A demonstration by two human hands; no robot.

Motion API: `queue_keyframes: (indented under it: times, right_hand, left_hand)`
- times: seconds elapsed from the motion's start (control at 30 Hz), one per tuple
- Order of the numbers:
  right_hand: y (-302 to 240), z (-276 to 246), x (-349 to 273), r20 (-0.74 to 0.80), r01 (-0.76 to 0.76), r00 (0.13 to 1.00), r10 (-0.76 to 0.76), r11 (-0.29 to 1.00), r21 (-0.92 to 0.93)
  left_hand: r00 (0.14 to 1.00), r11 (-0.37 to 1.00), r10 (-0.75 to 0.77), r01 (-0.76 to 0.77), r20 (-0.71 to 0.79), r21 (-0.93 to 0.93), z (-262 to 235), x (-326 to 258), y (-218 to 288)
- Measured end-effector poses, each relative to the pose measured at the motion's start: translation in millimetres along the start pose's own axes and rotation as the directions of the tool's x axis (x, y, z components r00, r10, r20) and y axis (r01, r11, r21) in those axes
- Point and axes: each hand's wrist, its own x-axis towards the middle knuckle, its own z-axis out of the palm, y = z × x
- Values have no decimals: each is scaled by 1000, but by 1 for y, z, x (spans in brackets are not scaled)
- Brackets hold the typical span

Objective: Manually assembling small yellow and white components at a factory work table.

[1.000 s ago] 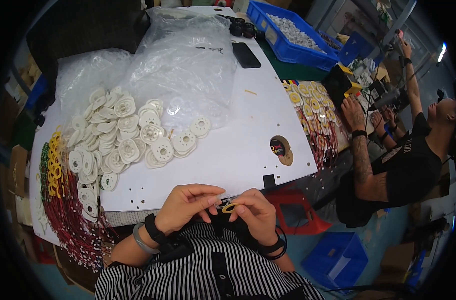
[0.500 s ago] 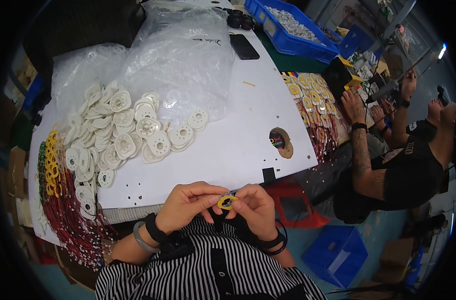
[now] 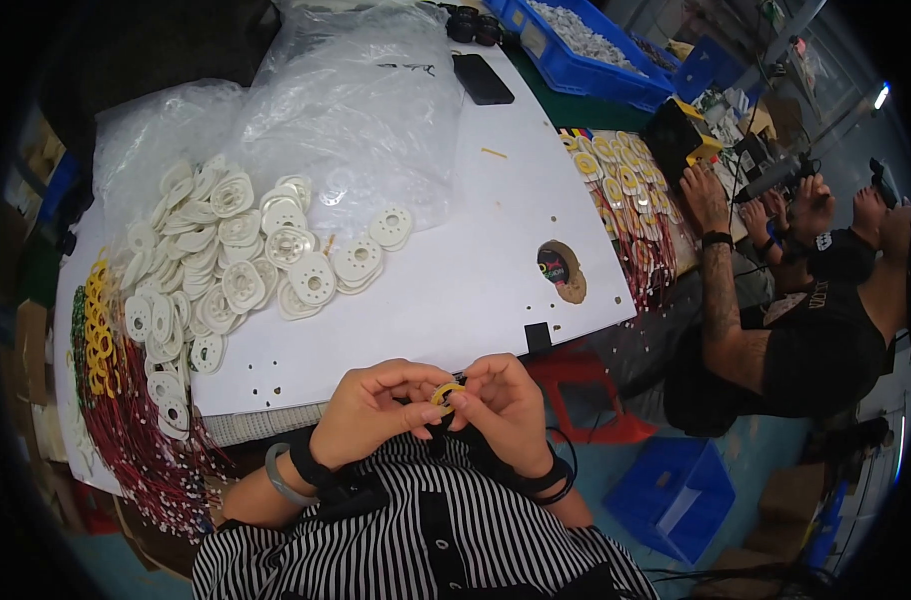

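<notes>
In front of my striped shirt, at the table's near edge, both hands hold one small yellow ring (image 3: 444,396). My left hand (image 3: 376,412) pinches it between thumb and fingers from the left. From the right, my right hand (image 3: 503,412) grips it with its thumb laid over the edge. Something dark shows inside the ring, but the fingers hide what it is. To the left lies a heap of white plastic discs (image 3: 238,285) with holes in them. Beside that heap sit stacked yellow rings (image 3: 100,340) with dark red wires (image 3: 151,450) hanging over the table edge.
Clear plastic bags (image 3: 356,120) cover the table's far left, near a black phone (image 3: 483,79). At right are a round hole (image 3: 564,272), rows of wired yellow-and-white discs (image 3: 626,185) and a blue crate (image 3: 576,60). A co-worker's arm (image 3: 718,270) reaches in beyond a red stool (image 3: 596,400).
The yellow ring has turned from facing up to a steeper tilt, and my fingers have closed more over it. My right hand has moved slightly left and up.
</notes>
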Motion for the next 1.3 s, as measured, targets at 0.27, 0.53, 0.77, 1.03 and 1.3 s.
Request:
queue_keyframes:
  times: [0.27, 0.53, 0.77, 1.03, 1.3]
  right_hand:
    - [1, -1, 1, 36, -49, 998, 51, 997, -54]
    - [3, -2, 0, 67, -17, 998, 17, 1000, -10]
    - [-1, 0, -1, 103, -66, 992, 70, 997, -40]
    - [6, 2, -4, 70, 160, 987, -146, 944, -288]
    - [2, 3, -4, 109, 378, 921, -375, 786, -490]
  left_hand:
    - [998, 997, 19, -15, -54, 79, 0, -2, -1]
    - [991, 993, 9, 7, -132, 121, 2, -1, -4]
    - [978, 978, 128, -97, -167, 185, 2, 0, -8]
    - [982, 989, 65, -40, -179, 141, 4, -3, -6]
    - [995, 999, 16, -11, -97, 53, 2, -4, -9]
